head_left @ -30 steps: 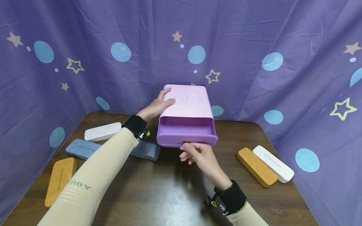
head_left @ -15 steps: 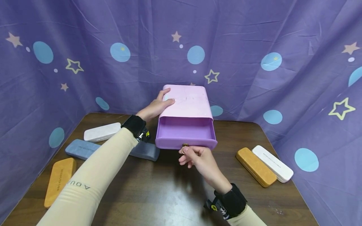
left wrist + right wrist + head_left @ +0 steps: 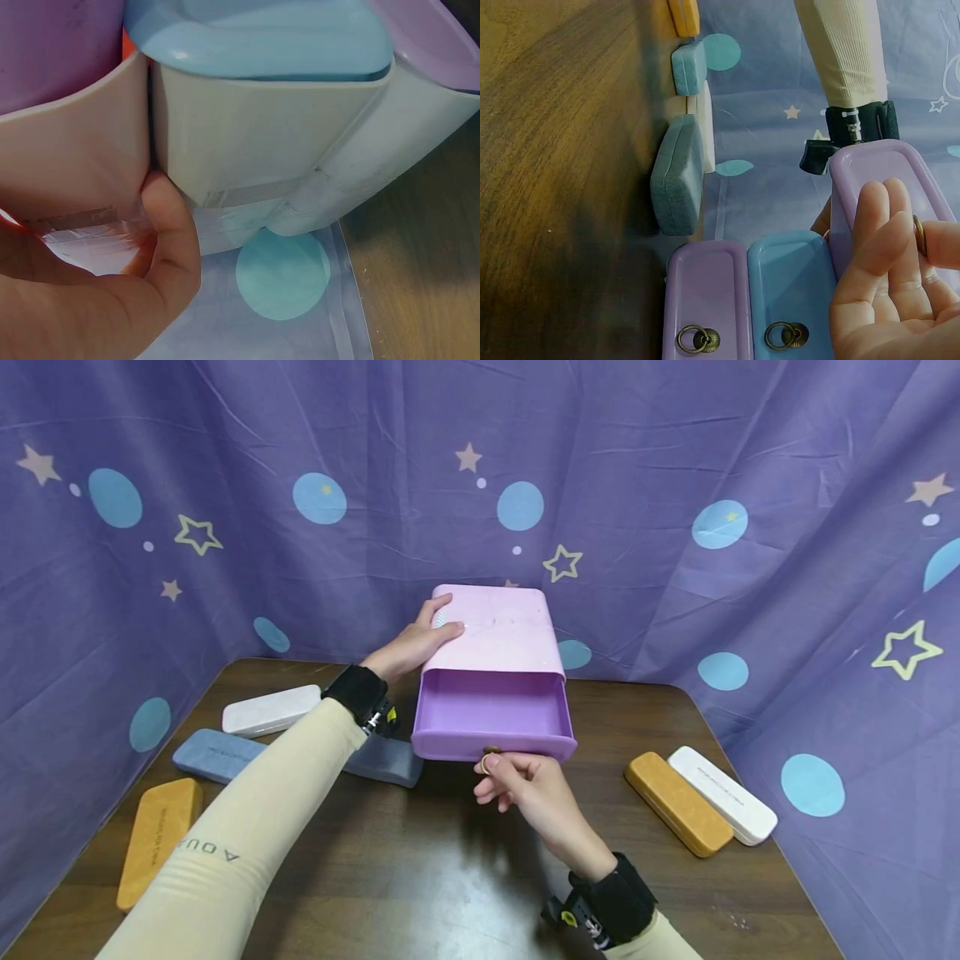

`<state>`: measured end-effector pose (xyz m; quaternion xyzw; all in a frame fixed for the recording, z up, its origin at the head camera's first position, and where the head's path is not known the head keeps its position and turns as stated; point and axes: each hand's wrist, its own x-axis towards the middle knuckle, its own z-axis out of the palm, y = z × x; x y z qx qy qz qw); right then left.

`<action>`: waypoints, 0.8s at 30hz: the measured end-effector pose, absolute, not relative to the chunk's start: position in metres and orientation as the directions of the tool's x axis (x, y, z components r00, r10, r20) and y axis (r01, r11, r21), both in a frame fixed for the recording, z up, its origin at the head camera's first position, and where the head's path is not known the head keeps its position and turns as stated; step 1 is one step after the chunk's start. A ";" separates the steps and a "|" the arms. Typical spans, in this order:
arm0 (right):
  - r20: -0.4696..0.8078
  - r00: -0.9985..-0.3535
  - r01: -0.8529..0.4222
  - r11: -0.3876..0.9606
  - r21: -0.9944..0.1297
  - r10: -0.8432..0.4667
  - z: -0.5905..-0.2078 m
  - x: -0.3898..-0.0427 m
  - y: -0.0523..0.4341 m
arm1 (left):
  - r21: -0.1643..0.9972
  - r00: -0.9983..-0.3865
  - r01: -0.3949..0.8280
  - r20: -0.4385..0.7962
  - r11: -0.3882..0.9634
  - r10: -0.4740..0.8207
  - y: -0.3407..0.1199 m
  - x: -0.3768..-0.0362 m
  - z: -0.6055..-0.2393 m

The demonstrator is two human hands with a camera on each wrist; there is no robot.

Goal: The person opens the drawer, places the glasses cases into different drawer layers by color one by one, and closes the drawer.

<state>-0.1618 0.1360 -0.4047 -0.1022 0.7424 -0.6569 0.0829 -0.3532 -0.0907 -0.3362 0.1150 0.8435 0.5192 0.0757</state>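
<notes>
A stacked drawer cabinet with a pale pink top (image 3: 502,627) stands at the back of the table. Its top purple drawer (image 3: 450,745) is pulled partway out, with its inside showing. My left hand (image 3: 411,647) grips the cabinet's left side, thumb on the top; in the left wrist view, the left hand (image 3: 150,289) bends a digit against the pink shell. With my right hand (image 3: 534,787) I pinch the brass ring pull (image 3: 919,236) on that drawer's front. Below, the blue drawer (image 3: 791,274) and lower purple drawer (image 3: 709,281) appear closed, their rings hanging free.
Left on the wooden table (image 3: 390,877) lie a white glasses case (image 3: 272,710), a blue case (image 3: 216,755), another blue case (image 3: 386,762) and a yellow case (image 3: 159,839). A yellow case (image 3: 680,804) and white case (image 3: 723,795) lie right. A purple curtain (image 3: 420,460) hangs behind.
The top drawer has slid slightly farther out toward me, my right hand moving with it on the ring. My left hand stays at the cabinet's side.
</notes>
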 end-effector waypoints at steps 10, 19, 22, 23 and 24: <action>0.011 -0.963 -0.046 0.122 -0.991 -0.268 -0.404 -0.158 0.137 | 0.904 -0.960 0.125 0.005 0.409 0.281 -0.091 -0.351 -0.334; 0.009 -0.961 -0.048 0.132 -0.990 -0.276 -0.404 -0.156 0.137 | 0.904 -0.959 0.132 0.012 0.406 0.285 -0.092 -0.350 -0.333; 0.003 -0.960 -0.042 0.132 -0.990 -0.280 -0.404 -0.155 0.137 | 0.908 -0.958 0.131 0.014 0.398 0.285 -0.092 -0.350 -0.334; 0.003 -0.960 -0.041 0.132 -0.990 -0.281 -0.404 -0.154 0.137 | 0.908 -0.958 0.132 0.014 0.397 0.285 -0.092 -0.350 -0.334; 0.003 -0.959 -0.042 0.130 -0.991 -0.283 -0.404 -0.154 0.137 | 0.909 -0.958 0.132 0.015 0.396 0.285 -0.092 -0.350 -0.333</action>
